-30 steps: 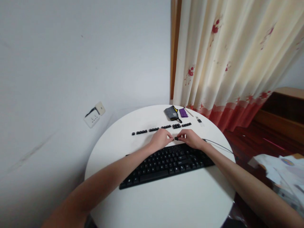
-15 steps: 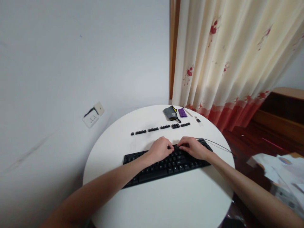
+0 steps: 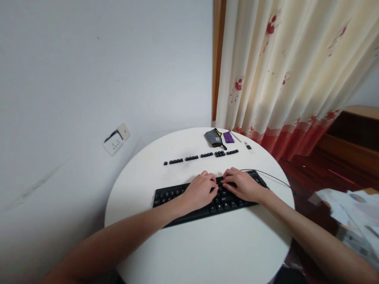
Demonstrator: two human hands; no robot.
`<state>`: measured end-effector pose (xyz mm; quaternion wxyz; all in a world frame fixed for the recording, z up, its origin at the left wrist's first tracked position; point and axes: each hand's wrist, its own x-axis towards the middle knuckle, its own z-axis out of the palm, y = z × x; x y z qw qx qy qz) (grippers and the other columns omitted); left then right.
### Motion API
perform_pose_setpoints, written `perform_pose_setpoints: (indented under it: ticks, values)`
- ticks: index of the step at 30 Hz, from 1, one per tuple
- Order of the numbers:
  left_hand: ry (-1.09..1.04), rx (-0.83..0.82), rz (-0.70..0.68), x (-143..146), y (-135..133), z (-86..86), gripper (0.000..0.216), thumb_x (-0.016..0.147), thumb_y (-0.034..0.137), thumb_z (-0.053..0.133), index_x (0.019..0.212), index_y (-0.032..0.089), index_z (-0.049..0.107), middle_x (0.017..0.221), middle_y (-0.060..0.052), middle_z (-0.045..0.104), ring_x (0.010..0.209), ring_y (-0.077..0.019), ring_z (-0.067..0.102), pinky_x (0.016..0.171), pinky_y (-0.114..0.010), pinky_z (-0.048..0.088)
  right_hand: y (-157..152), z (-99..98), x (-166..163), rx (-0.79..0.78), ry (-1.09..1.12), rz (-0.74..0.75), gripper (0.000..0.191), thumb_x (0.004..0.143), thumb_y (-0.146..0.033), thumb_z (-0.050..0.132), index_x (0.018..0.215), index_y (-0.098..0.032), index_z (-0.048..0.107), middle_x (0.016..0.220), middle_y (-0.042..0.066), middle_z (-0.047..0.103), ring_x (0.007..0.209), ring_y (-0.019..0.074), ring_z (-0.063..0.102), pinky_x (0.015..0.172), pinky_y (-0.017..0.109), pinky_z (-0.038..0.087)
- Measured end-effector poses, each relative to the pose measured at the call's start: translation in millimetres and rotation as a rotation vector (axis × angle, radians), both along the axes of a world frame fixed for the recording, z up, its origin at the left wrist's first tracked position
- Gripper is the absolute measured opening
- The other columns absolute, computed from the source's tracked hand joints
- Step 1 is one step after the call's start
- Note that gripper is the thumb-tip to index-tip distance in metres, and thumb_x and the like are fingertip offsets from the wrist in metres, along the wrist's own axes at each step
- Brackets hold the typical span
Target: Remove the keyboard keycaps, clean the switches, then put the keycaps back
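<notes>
A black keyboard (image 3: 168, 194) lies at a slight slant across the white round table (image 3: 207, 244). My left hand (image 3: 200, 191) rests over its middle, fingers curled and thumb drawn in near the top rows of keys. Close by on the right, my right hand (image 3: 243, 186) has its thumb and fingertips pressed together at the same upper part of the keyboard. Whatever lies between the fingertips of either hand is too small or hidden to make out. Beyond the keyboard, black keycaps (image 3: 192, 157) stand in a line of small groups, with a single keycap (image 3: 165, 163) at its left end.
Toward the far edge are a grey pouch (image 3: 213, 138), a purple cloth (image 3: 228, 137), a thin stick (image 3: 236, 136) and a small black-and-clear item (image 3: 248, 146). A cable (image 3: 274, 178) runs off the right edge. The wall (image 3: 148, 71) and curtain (image 3: 254, 86) stand behind.
The camera view has shifted slightly. My left fingers have curled lower over the keys, and my right hand has barely moved along the keyboard's top edge. The keycap line looks the same.
</notes>
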<state>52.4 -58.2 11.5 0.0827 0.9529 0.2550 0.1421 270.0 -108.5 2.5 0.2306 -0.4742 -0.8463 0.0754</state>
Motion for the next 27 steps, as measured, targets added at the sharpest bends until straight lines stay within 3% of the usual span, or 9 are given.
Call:
perform_pose_setpoints:
  ticks: [5,9,12,16,21,27]
  values:
    - [-0.005,-0.006,0.012,-1,3,-1.9,0.029,0.096,0.030,0.051,0.085,0.022,0.077,0.099,-0.006,0.068,0.097,-0.0222,0.055,0.087,-0.035,0.045,-9,1.7,2,0.000,-0.034,-0.020,0.026,0.097,-0.030,0.050,0.097,-0.021,0.074,0.100,0.009,0.065,0.093,0.0225,0.055,0.085,0.036,0.045]
    - [-0.021,-0.020,0.054,12,31,-1.5,0.027,0.095,0.030,0.052,0.086,0.021,0.076,0.094,-0.004,0.070,0.093,-0.0206,0.059,0.086,-0.032,0.047,-4,0.5,7,-0.019,-0.001,-0.026,0.028,0.099,-0.034,0.049,0.098,-0.022,0.074,0.101,0.007,0.067,0.094,0.0207,0.057,0.087,0.033,0.045]
    - [-0.018,0.060,0.162,30,64,-0.9,0.024,0.095,0.028,0.053,0.100,0.021,0.075,0.100,-0.005,0.071,0.097,-0.0208,0.061,0.090,-0.030,0.046,19,0.6,12,-0.048,0.000,-0.190,0.028,0.100,-0.034,0.047,0.102,-0.021,0.072,0.101,0.006,0.069,0.094,0.0191,0.061,0.087,0.030,0.045]
    - [-0.003,0.133,0.240,57,103,-3.7,0.027,0.093,0.025,0.056,0.114,0.018,0.071,0.105,-0.009,0.069,0.104,-0.0256,0.058,0.092,-0.035,0.046,67,1.3,19,-0.137,-0.138,-0.486,0.035,0.098,-0.029,0.047,0.129,-0.021,0.060,0.110,0.007,0.071,0.098,0.0197,0.065,0.083,0.028,0.046]
    - [0.040,0.212,0.249,78,123,-12.4,0.020,0.091,0.022,0.059,0.106,0.018,0.073,0.106,-0.012,0.064,0.110,-0.0290,0.051,0.089,-0.039,0.045,108,-1.3,18,-0.162,-0.241,-0.526,0.043,0.093,-0.022,0.051,0.136,-0.022,0.054,0.118,0.012,0.069,0.106,0.0256,0.065,0.085,0.032,0.046]
    - [0.074,0.254,0.204,84,127,-21.1,0.024,0.095,0.016,0.049,0.094,0.014,0.073,0.110,-0.015,0.060,0.114,-0.0295,0.047,0.090,-0.041,0.043,119,-2.8,15,-0.151,-0.312,-0.494,0.032,0.095,-0.019,0.046,0.119,-0.019,0.067,0.116,0.015,0.068,0.104,0.0277,0.066,0.087,0.036,0.046]
